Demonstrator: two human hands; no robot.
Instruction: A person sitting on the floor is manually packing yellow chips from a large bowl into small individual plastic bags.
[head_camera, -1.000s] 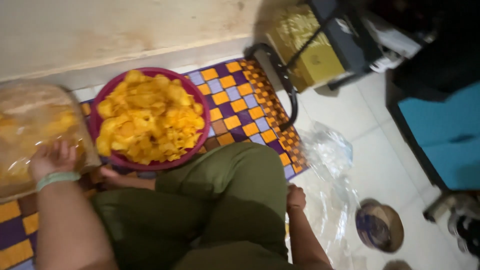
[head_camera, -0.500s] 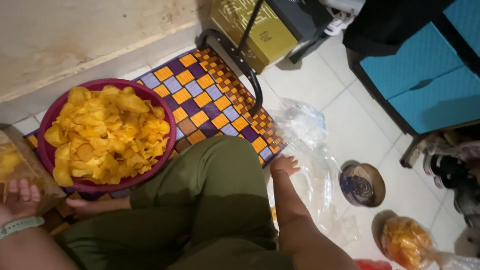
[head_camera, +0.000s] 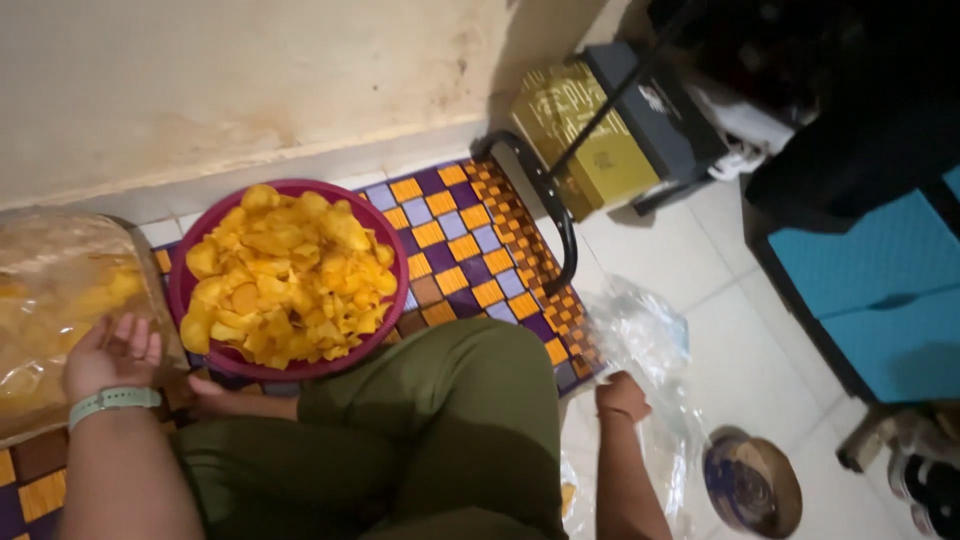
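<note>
Clear plastic bags (head_camera: 645, 345) lie crumpled on the pale tiled floor (head_camera: 745, 360) at your right, and your right hand (head_camera: 622, 396) is curled shut on their thin film. Your left hand (head_camera: 112, 355), with a pale green wristband (head_camera: 112, 399), rests with fingers loosely spread against a big plastic sack of yellow chips (head_camera: 60, 300). Between your hands, beyond your bent knee, a maroon basin (head_camera: 185, 290) heaped with yellow chips sits on the purple-and-orange checked mat (head_camera: 470, 250). A round roll of tape (head_camera: 752, 484) lies near the bags.
</note>
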